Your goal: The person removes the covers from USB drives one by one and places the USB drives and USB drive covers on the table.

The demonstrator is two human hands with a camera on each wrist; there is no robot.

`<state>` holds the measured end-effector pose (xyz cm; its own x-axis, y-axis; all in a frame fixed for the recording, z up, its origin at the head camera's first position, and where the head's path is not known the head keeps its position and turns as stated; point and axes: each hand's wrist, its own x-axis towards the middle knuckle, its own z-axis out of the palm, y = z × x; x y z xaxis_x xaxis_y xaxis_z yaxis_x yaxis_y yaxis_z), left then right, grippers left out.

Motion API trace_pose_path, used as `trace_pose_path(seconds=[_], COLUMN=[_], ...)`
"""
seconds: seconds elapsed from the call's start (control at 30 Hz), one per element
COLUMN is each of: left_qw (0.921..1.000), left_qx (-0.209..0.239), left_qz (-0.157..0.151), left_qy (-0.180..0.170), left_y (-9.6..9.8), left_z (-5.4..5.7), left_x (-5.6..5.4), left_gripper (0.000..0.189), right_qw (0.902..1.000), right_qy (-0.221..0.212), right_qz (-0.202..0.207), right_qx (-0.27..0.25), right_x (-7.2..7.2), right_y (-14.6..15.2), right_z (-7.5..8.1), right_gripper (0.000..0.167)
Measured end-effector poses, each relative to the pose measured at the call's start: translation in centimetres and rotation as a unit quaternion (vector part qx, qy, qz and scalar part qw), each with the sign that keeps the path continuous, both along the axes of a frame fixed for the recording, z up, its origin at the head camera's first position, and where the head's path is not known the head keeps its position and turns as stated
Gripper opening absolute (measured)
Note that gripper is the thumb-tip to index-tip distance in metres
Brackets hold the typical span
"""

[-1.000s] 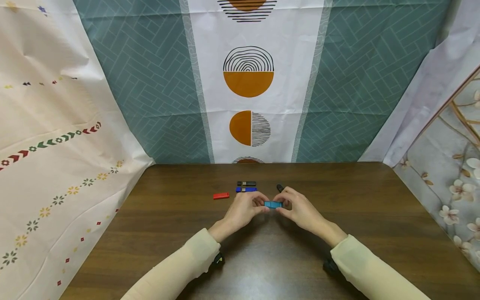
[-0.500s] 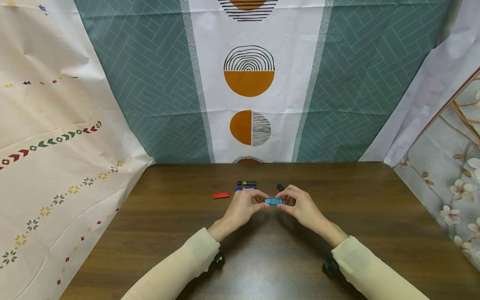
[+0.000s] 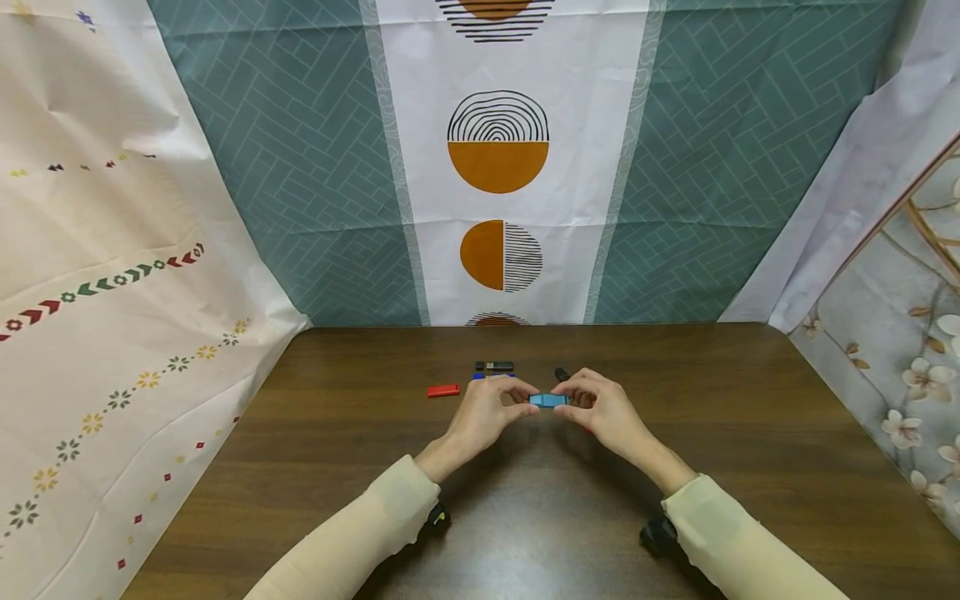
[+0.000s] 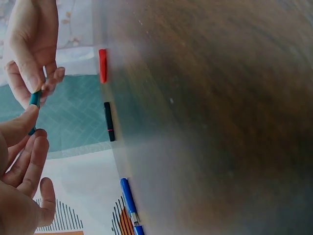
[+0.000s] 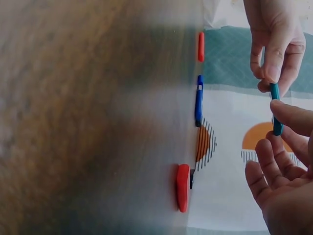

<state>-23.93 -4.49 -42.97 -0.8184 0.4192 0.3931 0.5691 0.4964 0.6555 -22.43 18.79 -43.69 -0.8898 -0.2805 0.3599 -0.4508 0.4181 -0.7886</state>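
Both hands pinch a light-blue USB flash drive (image 3: pixel 548 400) from its two ends, above the table. My left hand (image 3: pixel 483 414) has thumb and fingertips on its left end. On its right end are the thumb and fingertips of my right hand (image 3: pixel 609 414). The drive looks teal and is seen edge-on in both wrist views. Beyond my left hand lies a blue USB drive (image 4: pixel 128 196), part of its metal plug showing, mostly covered by that hand in the head view. A red piece (image 5: pixel 182 188) lies on the table, almost hidden beneath my right hand in the head view.
A red USB drive (image 3: pixel 443 390) lies left of my left hand. Farther back sit a black USB drive (image 3: pixel 501 366) and its small black cap (image 3: pixel 479 365). Another small black piece (image 3: pixel 562 375) is just behind my right hand. A patterned cloth (image 3: pixel 502 167) hangs along the table's back edge.
Both hands have risen slightly and shifted a little away with the light-blue USB drive between them. Its two parts look closer together than a second ago. The pieces on the table stay put.
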Motion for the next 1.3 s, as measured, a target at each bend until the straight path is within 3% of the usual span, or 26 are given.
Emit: trace_pose_path(seconds=[0.37, 0.67, 1.3], left_qw=[0.9997, 0.9998, 0.9998], left_qx=[0.008, 0.005, 0.012], left_qz=[0.010, -0.004, 0.000], left_qy=[-0.021, -0.020, -0.015], left_y=[0.20, 0.23, 0.42], left_z=[0.18, 0.22, 0.06], left_x=[0.24, 0.33, 0.36], left_gripper=[0.021, 0.021, 0.021], right_qw=[0.9998, 0.9990, 0.9976], right_qy=[0.011, 0.031, 0.057], right_qz=[-0.002, 0.009, 0.001], right_qx=[0.019, 0.032, 0.039], right_x=[0.04, 0.08, 0.23], right_y=[0.26, 0.45, 0.33], right_z=[0.33, 0.55, 0.42], right_gripper=[0.018, 0.016, 0.018])
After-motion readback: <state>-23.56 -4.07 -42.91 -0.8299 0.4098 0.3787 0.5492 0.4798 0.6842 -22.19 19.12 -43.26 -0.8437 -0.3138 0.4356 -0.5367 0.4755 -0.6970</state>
